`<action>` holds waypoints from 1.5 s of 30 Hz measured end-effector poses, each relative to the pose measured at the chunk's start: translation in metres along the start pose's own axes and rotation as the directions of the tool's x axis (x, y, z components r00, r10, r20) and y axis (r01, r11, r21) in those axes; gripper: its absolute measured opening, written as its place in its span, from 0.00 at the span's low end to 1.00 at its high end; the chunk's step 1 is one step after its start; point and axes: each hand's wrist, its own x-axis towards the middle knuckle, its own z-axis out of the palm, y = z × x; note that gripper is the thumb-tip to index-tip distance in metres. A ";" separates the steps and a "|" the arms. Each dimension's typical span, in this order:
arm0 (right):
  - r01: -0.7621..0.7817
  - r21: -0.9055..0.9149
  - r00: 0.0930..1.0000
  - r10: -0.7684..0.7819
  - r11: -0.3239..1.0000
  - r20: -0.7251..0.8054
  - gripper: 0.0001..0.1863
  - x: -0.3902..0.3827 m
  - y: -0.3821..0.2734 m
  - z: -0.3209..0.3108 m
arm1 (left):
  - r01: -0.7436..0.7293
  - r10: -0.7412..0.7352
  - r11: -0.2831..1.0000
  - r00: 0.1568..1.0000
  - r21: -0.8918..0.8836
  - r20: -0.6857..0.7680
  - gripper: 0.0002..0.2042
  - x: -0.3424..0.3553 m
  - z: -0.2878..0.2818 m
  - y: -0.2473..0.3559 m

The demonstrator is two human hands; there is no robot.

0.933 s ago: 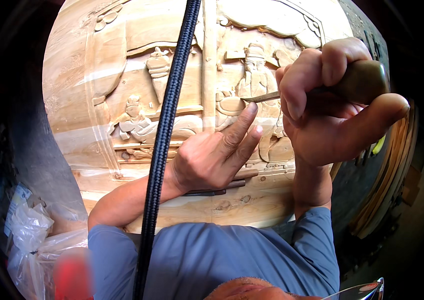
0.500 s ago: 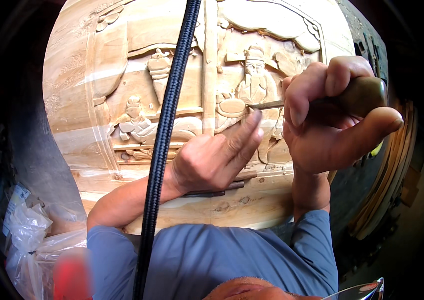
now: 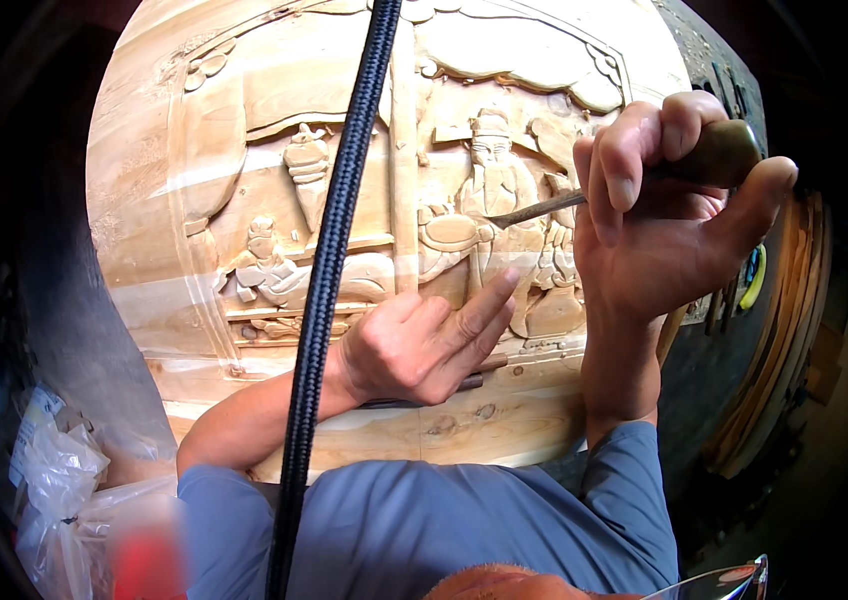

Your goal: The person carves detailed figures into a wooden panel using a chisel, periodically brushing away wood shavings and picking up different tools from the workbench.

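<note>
A pale wooden relief panel [image 3: 139, 210] lies in front of me, carved with robed figures, drapery and a central post. My right hand [image 3: 649, 225] grips a carving chisel [image 3: 536, 209] by its rounded wooden handle, thumb stretched out to the side. The chisel's thin metal shank slants down to the left, and its tip meets the carving beside an oval shape [image 3: 449, 231], at the lower part of the hatted figure [image 3: 492, 160]. Over the panel's lower middle, my left hand [image 3: 414, 345] has its index and middle fingers stretched out, below the chisel tip, holding nothing.
Dark tool rods [image 3: 471, 382] lie partly under my left hand. A black braided cable [image 3: 329, 255] crosses the view. Clear plastic bags [image 3: 59, 470] sit at lower left. At right are a dark bench with tools, a yellow-green object [image 3: 754, 280] and curved wooden strips [image 3: 794, 320].
The panel has shifted slightly left and down in view. My left fingertips have drawn back from the chisel tip. The chisel now tilts more steeply, its tip slightly further right of the oval shape.
</note>
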 end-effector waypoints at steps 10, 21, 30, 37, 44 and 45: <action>0.003 -0.002 0.997 -0.003 1.000 0.079 0.44 -0.002 -0.005 0.015 | 0.061 -0.059 0.997 0.998 0.048 -0.032 0.15 -0.003 0.008 -0.001; 0.113 0.045 0.989 -0.117 0.993 0.092 0.29 0.015 -0.019 0.013 | 0.200 -0.224 0.946 0.972 -0.253 -0.070 0.16 0.014 -0.014 -0.001; -0.269 0.135 0.942 0.289 0.954 -0.169 0.27 0.050 0.007 0.031 | 0.419 -0.523 0.770 0.847 -0.481 -0.099 0.14 0.048 -0.018 -0.067; -0.472 0.272 0.829 0.317 0.838 0.461 0.25 0.077 0.033 0.050 | 0.361 -0.521 0.561 0.853 -0.745 0.022 0.13 0.050 -0.010 -0.076; -0.311 0.136 0.948 0.298 0.940 0.109 0.23 0.067 0.036 0.026 | 0.413 -0.517 0.689 0.856 -0.596 -0.005 0.07 0.051 -0.009 -0.078; -0.271 0.132 0.962 0.266 0.953 0.059 0.23 0.069 0.037 0.019 | 0.390 -0.510 0.713 0.858 -0.583 -0.050 0.07 0.052 -0.008 -0.078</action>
